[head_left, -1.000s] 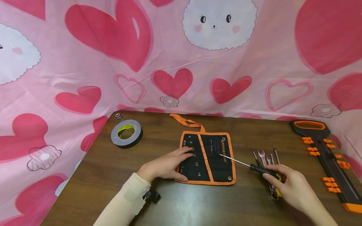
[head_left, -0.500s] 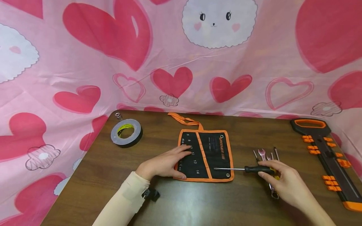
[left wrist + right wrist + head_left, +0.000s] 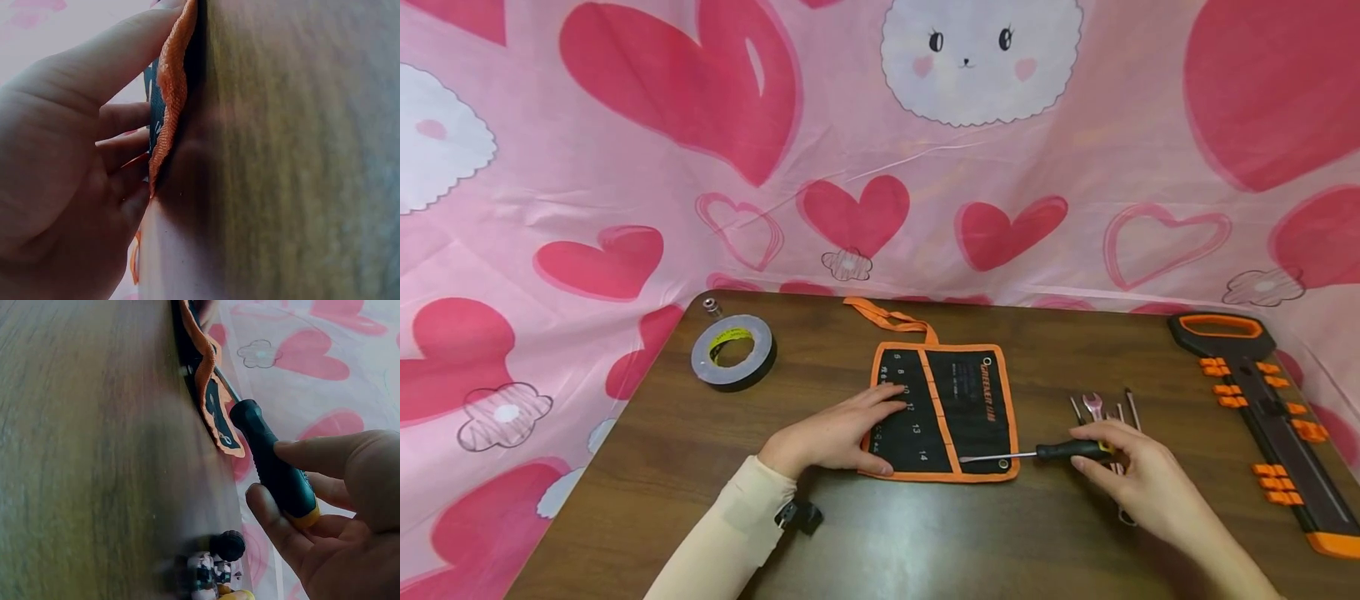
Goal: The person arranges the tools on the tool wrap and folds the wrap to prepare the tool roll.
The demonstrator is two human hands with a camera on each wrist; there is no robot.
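- The screwdriver (image 3: pixel 1045 453) lies low right of centre, its shaft crossing the lower right corner of the black, orange-edged tool roll (image 3: pixel 943 412).
- The right hand (image 3: pixel 1131 479) pinches its dark handle.
- The left hand (image 3: pixel 835 435) rests flat, fingers straight, on the roll's left edge.
- Small wrenches (image 3: pixel 1101 408) lie just above the right hand on the bench (image 3: pixel 925 533).
- A tape roll (image 3: pixel 733 352) sits upper left.

Even bright light, soft shadows; head view edge-warped; wrist views blurred close-up.
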